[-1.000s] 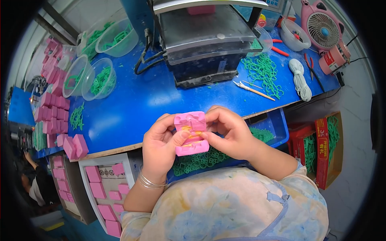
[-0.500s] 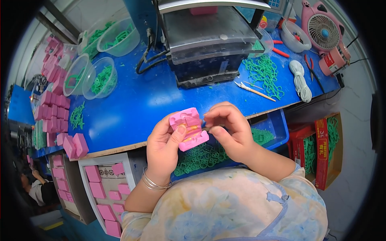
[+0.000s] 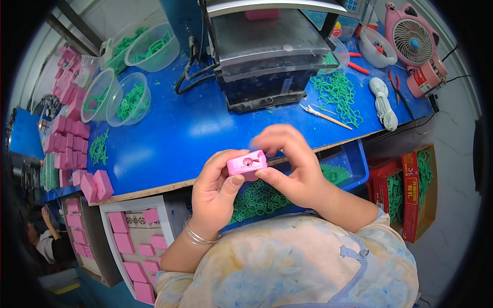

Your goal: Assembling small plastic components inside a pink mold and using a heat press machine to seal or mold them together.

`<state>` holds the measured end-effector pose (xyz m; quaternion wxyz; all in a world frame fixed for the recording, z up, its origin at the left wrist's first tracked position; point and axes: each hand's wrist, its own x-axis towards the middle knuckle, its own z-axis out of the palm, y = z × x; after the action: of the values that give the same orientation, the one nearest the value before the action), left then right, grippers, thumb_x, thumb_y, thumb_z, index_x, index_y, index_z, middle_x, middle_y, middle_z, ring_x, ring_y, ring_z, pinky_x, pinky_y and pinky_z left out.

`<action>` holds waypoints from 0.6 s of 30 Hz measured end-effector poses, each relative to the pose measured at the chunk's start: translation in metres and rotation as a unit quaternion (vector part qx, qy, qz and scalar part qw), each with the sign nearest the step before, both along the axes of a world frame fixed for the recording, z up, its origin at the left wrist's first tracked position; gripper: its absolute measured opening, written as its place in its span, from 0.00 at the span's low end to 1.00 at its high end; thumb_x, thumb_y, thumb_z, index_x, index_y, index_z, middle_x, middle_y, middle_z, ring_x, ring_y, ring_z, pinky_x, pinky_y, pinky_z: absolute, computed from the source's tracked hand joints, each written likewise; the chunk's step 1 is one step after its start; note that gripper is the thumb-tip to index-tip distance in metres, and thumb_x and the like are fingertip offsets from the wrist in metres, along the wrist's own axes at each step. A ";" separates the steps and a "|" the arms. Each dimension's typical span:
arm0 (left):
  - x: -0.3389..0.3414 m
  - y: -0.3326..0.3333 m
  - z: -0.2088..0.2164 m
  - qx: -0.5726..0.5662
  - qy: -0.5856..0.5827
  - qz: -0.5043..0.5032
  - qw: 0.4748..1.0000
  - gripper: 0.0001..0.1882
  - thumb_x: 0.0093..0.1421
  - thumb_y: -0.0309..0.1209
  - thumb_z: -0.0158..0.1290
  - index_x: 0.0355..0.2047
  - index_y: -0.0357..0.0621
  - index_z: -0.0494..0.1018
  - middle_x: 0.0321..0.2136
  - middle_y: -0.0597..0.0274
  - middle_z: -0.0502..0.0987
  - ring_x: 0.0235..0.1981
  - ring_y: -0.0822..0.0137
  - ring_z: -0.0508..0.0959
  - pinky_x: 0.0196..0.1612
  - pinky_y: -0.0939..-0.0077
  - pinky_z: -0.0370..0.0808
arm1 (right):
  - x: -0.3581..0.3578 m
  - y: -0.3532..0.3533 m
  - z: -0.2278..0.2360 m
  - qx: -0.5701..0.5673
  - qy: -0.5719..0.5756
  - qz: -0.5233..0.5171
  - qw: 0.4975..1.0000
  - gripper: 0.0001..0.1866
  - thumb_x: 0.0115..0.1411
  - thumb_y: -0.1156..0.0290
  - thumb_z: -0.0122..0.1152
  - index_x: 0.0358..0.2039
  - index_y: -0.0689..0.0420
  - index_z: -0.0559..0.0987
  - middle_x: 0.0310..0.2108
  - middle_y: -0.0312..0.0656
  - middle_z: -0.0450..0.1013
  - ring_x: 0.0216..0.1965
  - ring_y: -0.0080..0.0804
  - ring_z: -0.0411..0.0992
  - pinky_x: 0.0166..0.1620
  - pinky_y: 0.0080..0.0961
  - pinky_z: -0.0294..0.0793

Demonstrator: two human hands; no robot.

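Note:
A small pink rubber mold (image 3: 236,165), its halves together, is held in front of my body above the table's near edge. A round hole with a slit beside it faces up on one narrow side. My left hand (image 3: 213,187) wraps its left end, thumb on the near side, fingers behind. At the right end, the thumb of my right hand (image 3: 292,172) presses the lower corner. The right forefinger and the others curl over the far side, smeared by motion. Whatever lies inside the mold is hidden.
A dark press-like machine (image 3: 267,66) stands on the blue table (image 3: 169,138). Green pieces fill clear bowls (image 3: 151,51) and a blue tray (image 3: 354,172) below the edge. Pink blocks (image 3: 69,141) pile up at left. A wooden-handled tool (image 3: 328,118) and white cord (image 3: 382,102) lie right.
The mold was spread apart with yellowish pieces showing inside; now it is pressed together and turned, hole side up. My right hand has moved left onto it.

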<state>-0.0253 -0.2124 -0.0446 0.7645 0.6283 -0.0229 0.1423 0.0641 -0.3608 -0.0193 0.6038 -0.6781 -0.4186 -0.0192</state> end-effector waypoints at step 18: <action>0.003 -0.004 0.019 0.474 -0.093 0.072 0.873 0.47 0.31 0.37 0.70 0.52 0.43 0.57 0.53 0.46 0.57 0.56 0.45 0.58 0.57 0.55 0.56 | 0.006 0.022 -0.007 0.133 0.588 0.172 0.779 0.35 0.59 0.36 0.31 0.35 0.58 0.71 0.25 0.39 0.69 0.24 0.27 0.69 0.27 0.20 0.69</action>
<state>-0.0226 -0.2166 -0.0259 0.3567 0.8992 -0.1129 0.2267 0.0700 -0.3387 -0.0259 0.8100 -0.3874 -0.0849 0.4320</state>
